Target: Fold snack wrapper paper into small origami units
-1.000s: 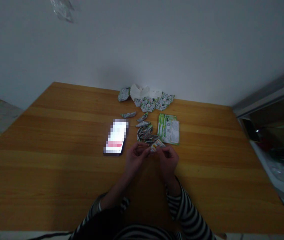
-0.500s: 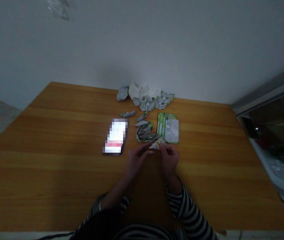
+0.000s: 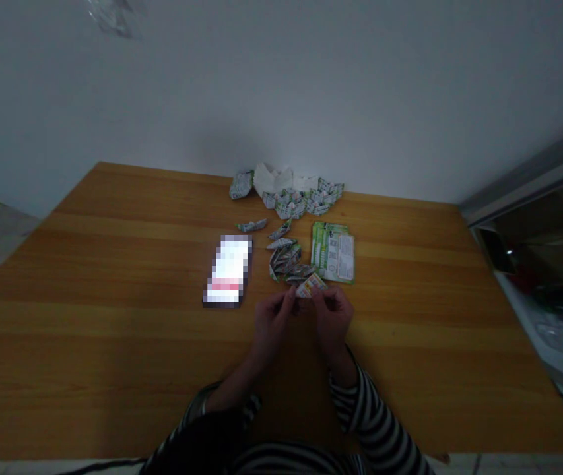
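A pale wall (image 3: 281, 92) rises behind a wooden table (image 3: 113, 316). On the right, an open-fronted unit (image 3: 533, 177) contains a dark flat object (image 3: 496, 251) and other things too dim to name. Black-and-white striped sleeves (image 3: 377, 415) lead to two hands. The right hand (image 3: 334, 318) pinches a folded paper piece between thumb and fingers; the left hand (image 3: 272, 320) has its thumb close to its fingers by the paper's other end, though whether it grips is unclear. Against the wall runs a row of interlocked folded papers (image 3: 291, 204), with white paper (image 3: 272, 179) behind. A lit phone (image 3: 229, 270) lies left of centre, and flat green-and-white packets (image 3: 333, 254) are stacked on the right. Between them sits a pile of folded strips (image 3: 286, 260), with single strips (image 3: 252, 225) beyond. The smallest, the folded paper piece (image 3: 309, 285), is just in front of the pile, its long axis slanting from lower left to upper right.
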The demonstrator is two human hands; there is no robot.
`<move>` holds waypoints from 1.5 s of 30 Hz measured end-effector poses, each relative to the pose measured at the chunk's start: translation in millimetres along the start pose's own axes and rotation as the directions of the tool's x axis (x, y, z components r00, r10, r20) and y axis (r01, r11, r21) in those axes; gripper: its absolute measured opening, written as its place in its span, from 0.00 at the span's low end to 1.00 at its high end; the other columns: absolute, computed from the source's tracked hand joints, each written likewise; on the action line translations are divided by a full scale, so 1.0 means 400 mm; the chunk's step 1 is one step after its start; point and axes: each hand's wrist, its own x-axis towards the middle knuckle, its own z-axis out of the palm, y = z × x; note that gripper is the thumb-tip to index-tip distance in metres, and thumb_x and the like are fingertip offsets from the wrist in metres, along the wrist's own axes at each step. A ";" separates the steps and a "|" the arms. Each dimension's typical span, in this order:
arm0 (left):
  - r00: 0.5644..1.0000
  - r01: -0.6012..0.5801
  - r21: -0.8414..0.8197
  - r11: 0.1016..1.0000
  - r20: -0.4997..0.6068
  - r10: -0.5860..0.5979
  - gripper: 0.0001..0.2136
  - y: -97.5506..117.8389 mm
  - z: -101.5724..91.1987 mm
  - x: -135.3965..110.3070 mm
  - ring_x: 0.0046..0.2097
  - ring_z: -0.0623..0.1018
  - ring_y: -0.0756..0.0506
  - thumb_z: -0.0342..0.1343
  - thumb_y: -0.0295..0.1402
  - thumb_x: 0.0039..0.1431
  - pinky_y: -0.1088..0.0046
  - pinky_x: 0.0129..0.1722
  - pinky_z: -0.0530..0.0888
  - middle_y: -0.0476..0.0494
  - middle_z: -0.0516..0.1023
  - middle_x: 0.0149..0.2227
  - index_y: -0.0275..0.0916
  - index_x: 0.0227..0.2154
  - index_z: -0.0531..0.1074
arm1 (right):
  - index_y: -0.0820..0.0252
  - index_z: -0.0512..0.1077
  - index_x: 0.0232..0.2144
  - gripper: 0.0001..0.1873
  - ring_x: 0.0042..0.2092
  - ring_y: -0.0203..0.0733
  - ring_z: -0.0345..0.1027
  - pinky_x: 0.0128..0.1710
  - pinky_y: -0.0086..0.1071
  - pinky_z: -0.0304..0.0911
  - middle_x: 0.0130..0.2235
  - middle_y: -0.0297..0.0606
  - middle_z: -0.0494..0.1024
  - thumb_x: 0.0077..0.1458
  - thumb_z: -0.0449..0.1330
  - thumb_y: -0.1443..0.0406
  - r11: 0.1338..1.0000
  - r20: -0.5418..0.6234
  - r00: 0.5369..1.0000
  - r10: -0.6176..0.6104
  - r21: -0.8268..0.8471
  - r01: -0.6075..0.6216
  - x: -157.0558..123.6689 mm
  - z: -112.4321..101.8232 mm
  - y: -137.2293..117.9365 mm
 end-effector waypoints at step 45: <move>0.976 -0.206 0.132 0.970 0.099 0.194 0.09 0.000 -0.037 0.035 0.43 0.78 0.43 0.59 0.35 0.56 0.66 0.45 0.74 0.41 0.81 0.42 0.41 0.38 0.79 | 0.57 0.68 0.49 0.20 0.20 0.33 0.58 0.20 0.27 0.56 0.22 0.28 0.70 0.54 0.60 0.58 0.950 0.384 0.913 0.139 0.208 -0.232 0.030 -0.019 0.008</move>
